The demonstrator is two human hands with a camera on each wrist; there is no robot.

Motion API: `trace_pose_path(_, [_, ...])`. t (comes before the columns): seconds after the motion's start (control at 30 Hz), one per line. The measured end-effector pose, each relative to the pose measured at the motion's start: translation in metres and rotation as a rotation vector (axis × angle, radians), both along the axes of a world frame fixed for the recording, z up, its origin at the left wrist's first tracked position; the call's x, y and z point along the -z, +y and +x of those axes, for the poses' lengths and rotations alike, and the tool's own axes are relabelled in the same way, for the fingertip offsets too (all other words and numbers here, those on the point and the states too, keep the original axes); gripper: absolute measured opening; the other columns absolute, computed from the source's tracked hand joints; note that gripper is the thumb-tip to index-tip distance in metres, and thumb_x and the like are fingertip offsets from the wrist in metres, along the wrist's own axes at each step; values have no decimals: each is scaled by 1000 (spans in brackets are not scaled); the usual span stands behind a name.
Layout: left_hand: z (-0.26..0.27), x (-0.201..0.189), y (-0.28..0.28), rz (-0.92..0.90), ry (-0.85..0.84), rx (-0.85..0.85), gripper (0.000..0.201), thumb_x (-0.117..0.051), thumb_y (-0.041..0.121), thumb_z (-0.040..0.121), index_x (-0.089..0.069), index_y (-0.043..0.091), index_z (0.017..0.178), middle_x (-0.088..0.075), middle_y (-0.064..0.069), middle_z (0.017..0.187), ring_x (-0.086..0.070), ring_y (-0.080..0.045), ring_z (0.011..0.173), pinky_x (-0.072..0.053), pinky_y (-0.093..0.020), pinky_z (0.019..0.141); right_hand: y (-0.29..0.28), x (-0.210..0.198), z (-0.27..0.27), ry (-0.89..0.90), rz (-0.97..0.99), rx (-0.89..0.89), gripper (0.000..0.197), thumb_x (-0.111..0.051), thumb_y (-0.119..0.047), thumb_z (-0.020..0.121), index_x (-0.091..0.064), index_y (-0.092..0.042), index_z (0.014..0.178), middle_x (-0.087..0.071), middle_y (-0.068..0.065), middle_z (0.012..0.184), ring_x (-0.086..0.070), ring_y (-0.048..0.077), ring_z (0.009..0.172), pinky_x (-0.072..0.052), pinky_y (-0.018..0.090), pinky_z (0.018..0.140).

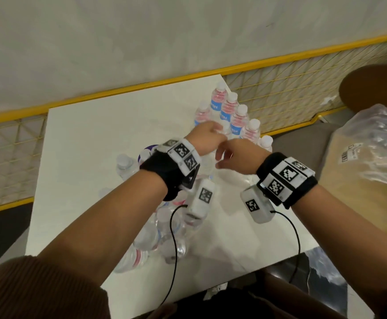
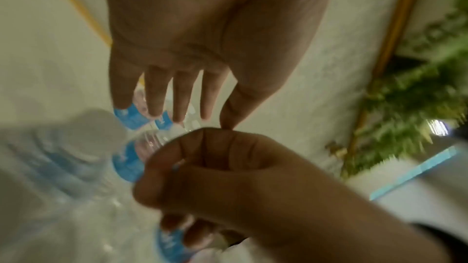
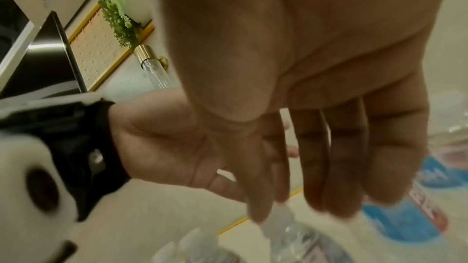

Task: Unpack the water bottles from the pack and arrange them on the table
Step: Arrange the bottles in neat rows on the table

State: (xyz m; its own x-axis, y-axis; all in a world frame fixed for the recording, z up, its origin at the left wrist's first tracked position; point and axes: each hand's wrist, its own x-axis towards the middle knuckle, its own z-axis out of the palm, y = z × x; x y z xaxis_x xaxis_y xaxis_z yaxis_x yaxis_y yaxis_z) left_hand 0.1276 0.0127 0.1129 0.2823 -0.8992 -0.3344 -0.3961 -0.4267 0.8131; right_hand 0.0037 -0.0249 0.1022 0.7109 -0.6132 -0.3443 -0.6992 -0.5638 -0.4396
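Note:
Several water bottles with blue and pink labels stand in a row along the far right edge of the white table. The torn clear pack lies nearer me, with more bottles on their sides in it. Both hands meet above the pack's far end. My left hand reaches forward with straight fingers towards the standing bottles. My right hand has curled fingers round the top of a clear bottle. That bottle's cap is hidden, and the right wrist view is blurred.
One loose bottle stands left of the pack. A yellow mesh fence runs behind the table. A crumpled plastic bag lies on a seat to the right, beyond the table's edge.

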Motion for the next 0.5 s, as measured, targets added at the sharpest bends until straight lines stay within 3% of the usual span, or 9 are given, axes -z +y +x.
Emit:
trace_pose_path(0.1, [5, 14, 31, 157, -249, 233, 33, -49, 17, 94, -57, 12, 126, -53, -4, 135, -50, -19, 124, -37, -23, 96, 26, 8, -3, 129, 118, -123, 32, -68, -35, 83, -63, -19, 110, -65, 1, 105, -57, 16, 91, -43, 25, 81])
trace_pose_path(0.3, [21, 21, 69, 325, -471, 451, 46, -49, 27, 95, -43, 19, 140, -44, -4, 144, -43, -19, 132, -34, -29, 105, 50, 24, -5, 53, 177, -23, 68, -69, -48, 78, -38, -32, 137, -57, 2, 107, -54, 18, 99, -39, 25, 85])
trace_pose_path(0.5, [51, 5, 67, 253, -507, 400, 41, -53, 33, 93, -51, 19, 132, -52, -4, 135, -51, -20, 121, -40, -28, 99, 64, 32, -1, -76, 140, 107, 43, -63, -32, 88, -50, -26, 128, -62, 8, 113, -57, 22, 105, -37, 23, 81])
